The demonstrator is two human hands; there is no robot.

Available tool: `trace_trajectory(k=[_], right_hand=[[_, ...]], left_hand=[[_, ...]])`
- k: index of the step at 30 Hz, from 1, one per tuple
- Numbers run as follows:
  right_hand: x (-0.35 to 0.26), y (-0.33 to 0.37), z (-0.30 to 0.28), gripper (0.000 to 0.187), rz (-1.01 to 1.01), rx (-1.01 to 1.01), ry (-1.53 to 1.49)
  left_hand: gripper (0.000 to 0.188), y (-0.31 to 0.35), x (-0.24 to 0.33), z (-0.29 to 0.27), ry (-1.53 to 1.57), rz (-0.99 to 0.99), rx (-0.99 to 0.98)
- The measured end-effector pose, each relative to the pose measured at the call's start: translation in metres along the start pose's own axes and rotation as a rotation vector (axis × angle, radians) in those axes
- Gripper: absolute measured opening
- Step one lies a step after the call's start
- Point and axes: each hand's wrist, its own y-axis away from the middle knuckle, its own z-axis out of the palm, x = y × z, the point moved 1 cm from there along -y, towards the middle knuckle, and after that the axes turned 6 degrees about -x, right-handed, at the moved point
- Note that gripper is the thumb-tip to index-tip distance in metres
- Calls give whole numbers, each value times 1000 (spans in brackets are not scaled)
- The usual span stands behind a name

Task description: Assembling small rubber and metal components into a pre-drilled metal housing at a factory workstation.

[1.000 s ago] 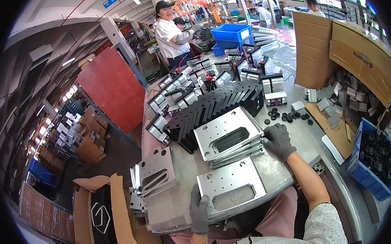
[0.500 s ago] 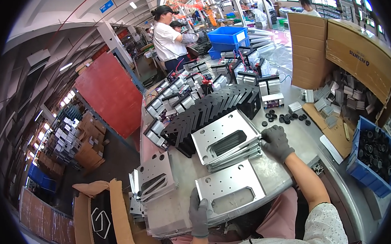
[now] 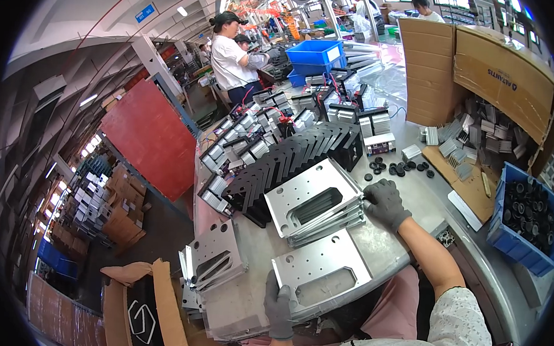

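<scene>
While the gloved left hand (image 3: 278,303) takes the left edge of a silver metal plate (image 3: 316,266), the gloved right hand (image 3: 385,202) rests at the right side of a stack of matching plates (image 3: 304,190) just behind it. The left fingers seem closed on that edge, the thumb lying over the metal; the right fingers are bent against the stack, and I cannot tell whether they pinch one plate or merely touch several. The front plate lies on the metal surface (image 3: 387,244), near its front edge, with its long cut-out toward the person. Holding by the outer edges looks right, since bare faces probably scratch easily and the cut-out rims may be sharp. A light left hold should be enough to keep the front plate from turning. Because the stacked plates are unevenly aligned, it seems best to feel for a single edge with the right fingers and move only that one, slowly, so those beneath do not slide. Black brackets (image 3: 290,161) stand close behind the stack and loose black caps (image 3: 401,172) lie beyond the right hand, so motion is better kept low and toward the person. A smaller, skewed plate pile (image 3: 223,240) sits farther left, well clear of both hands.
</scene>
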Motion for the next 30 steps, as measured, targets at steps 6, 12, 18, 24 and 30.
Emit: trace_trajectory(k=[6, 12, 18, 24, 30], right_hand=[[-3, 3, -2, 16, 23, 8, -47], [2, 2, 2, 15, 0, 16, -35], [-2, 2, 1, 15, 27, 8, -28], [4, 2, 2, 15, 18, -2, -50], [4, 0, 7, 14, 18, 7, -55]], left_hand=[[54, -4, -13, -2, -43, 104, 35], [54, 17, 38, 24, -500, 65, 87], [52, 8, 25, 20, -942, 409, 134], [55, 21, 63, 41, -677, 161, 59], [65, 14, 44, 42, 234, 116, 46]])
